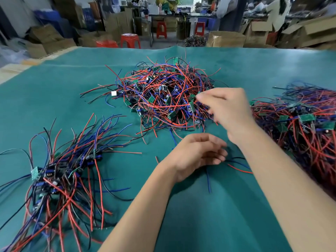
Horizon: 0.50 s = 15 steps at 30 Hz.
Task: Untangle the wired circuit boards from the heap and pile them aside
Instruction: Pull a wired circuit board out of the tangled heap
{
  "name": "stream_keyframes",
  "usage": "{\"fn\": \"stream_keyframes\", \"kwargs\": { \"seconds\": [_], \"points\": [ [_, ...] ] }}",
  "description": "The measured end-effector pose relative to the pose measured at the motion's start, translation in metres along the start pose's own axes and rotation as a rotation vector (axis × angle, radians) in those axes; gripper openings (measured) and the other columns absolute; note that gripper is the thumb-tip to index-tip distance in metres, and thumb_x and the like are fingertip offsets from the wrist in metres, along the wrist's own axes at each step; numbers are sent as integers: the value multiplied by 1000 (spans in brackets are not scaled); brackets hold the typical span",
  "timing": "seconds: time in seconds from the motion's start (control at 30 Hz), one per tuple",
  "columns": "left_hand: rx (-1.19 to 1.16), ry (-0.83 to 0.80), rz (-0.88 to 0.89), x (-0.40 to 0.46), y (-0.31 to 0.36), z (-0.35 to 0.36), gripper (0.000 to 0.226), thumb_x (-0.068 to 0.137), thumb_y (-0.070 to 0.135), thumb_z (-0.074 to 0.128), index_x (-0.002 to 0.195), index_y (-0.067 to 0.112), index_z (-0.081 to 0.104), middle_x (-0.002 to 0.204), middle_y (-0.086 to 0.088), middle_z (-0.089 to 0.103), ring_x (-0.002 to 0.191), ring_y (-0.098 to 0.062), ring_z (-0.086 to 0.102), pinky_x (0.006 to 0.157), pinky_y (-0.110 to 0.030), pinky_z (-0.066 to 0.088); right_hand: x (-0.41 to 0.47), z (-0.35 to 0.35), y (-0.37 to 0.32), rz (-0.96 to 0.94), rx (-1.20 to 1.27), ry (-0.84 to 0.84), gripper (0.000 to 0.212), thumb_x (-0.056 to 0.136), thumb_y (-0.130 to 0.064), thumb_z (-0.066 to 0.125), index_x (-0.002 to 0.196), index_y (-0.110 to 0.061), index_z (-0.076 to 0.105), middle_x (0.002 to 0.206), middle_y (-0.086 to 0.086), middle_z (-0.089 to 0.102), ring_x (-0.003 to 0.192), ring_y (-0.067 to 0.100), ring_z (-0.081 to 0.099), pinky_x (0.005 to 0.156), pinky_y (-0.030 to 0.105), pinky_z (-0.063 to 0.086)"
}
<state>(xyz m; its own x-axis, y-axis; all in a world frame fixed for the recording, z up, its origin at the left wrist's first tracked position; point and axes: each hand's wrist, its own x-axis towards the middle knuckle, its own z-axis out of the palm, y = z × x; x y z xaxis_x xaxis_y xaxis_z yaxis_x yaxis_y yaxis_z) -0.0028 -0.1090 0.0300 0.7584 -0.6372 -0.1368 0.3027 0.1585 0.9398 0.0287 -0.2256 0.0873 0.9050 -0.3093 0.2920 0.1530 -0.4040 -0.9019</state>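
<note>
Heap (169,95) mid-table (54,84); sorted pile (60,179) left, another pile (305,128) right.

right hand (225,110) motion-blurred, grip unclear. Left fingers (216,153) blurred too. 3 o'clock pile (305,128) and 8 o'clock pile (60,179) cut by frame edges.
</note>
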Motion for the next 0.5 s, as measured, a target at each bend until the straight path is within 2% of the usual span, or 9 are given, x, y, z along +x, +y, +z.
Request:
{"fn": "stream_keyframes", "kwargs": {
  "seconds": [0.07, 0.13, 0.23, 0.33, 0.43, 0.5],
  "points": [
    [-127, 97, 7, 1, 2, -3, 15, 95, 1, 53, 107, 3, 61, 88, -16, 68, 69, -17, 67, 66, -19, 56, -7, -22, 8, 79, 213, 100, 8, 87, -22, 78, 79, -25, 79, 74, -1, 73, 55, 9, 55, 49, 24, 41],
    [-229, 181, 31, 4, 4, -5, 16, 97, 7, 53, 111, 5, 60, 93, -21, 70, 73, -21, 69, 70, -22, 57, -15, -41, 16, 103, 327, 117, 9, 92, -15, 73, 85, -19, 78, 82, 0, 72, 61, 11, 61, 50, 21, 46],
    [-272, 214, 29, 5, 7, -5, 21, 99, 17, 50, 114, 7, 60, 102, -22, 72, 81, -24, 72, 77, -26, 58, -32, -55, 30, 127, 461, -5, 18, 97, -10, 65, 86, -17, 77, 89, 2, 75, 75, 14, 69, 65, 23, 55],
    [-259, 183, 14, 5, 6, -4, 26, 101, 26, 48, 117, 9, 60, 109, -17, 73, 89, -26, 72, 77, -28, 58, -45, -58, 41, 196, 594, -167, 13, 90, -15, 65, 84, -14, 77, 95, 7, 75, 87, 20, 71, 80, 29, 57],
    [-234, 208, 42, 6, 5, -7, 28, 101, 25, 51, 119, 7, 61, 106, -13, 73, 86, -22, 71, 74, -27, 59, -53, -55, 49, 221, 637, -306, 15, 82, -17, 66, 80, -10, 79, 93, 12, 75, 86, 22, 71, 76, 29, 57],
    [-213, 225, 74, 6, 3, -8, 22, 101, 17, 52, 118, 6, 60, 92, -5, 74, 78, -16, 70, 72, -25, 58, -56, -54, 53, 207, 646, -404, 12, 79, -12, 69, 79, -6, 80, 91, 15, 75, 83, 23, 71, 71, 27, 58]
  ]
}}
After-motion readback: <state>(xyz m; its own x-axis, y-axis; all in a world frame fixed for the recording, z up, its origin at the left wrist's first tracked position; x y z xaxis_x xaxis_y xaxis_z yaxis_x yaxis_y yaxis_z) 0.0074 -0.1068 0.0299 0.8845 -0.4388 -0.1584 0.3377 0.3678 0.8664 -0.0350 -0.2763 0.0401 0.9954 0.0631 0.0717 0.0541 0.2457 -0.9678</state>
